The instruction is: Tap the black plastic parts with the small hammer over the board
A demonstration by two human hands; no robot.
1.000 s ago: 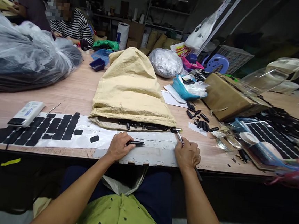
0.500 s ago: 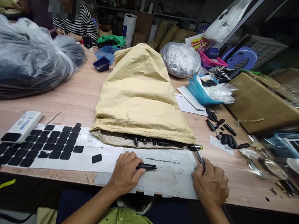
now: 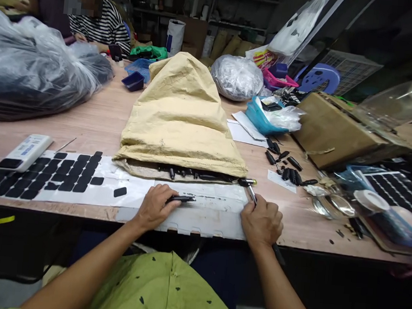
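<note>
My left hand (image 3: 156, 208) is closed around a slim black plastic piece (image 3: 185, 199), whose notched end points right over the grey sheet (image 3: 207, 219). My right hand (image 3: 263, 222) grips a small hammer (image 3: 251, 193). Its metal shaft rises from my fist to a dark head with a yellowish end, and its black handle shows below the hand. The hammer's head lies close to the right corner of a tan sack's mouth. In the opening of this sack (image 3: 183, 123) lie several black pieces (image 3: 204, 176).
Black rounded squares (image 3: 67, 171) lie on white paper at left, beside a white device (image 3: 26, 152). Loose black parts (image 3: 290, 175) and a cardboard box (image 3: 332, 132) stand at right. A large plastic bag (image 3: 40, 72) fills the far left, near a person in stripes (image 3: 112, 26).
The whole view has shifted, so the table and hands appear higher and further left. Both hands keep their hold on the black piece and the hammer.
</note>
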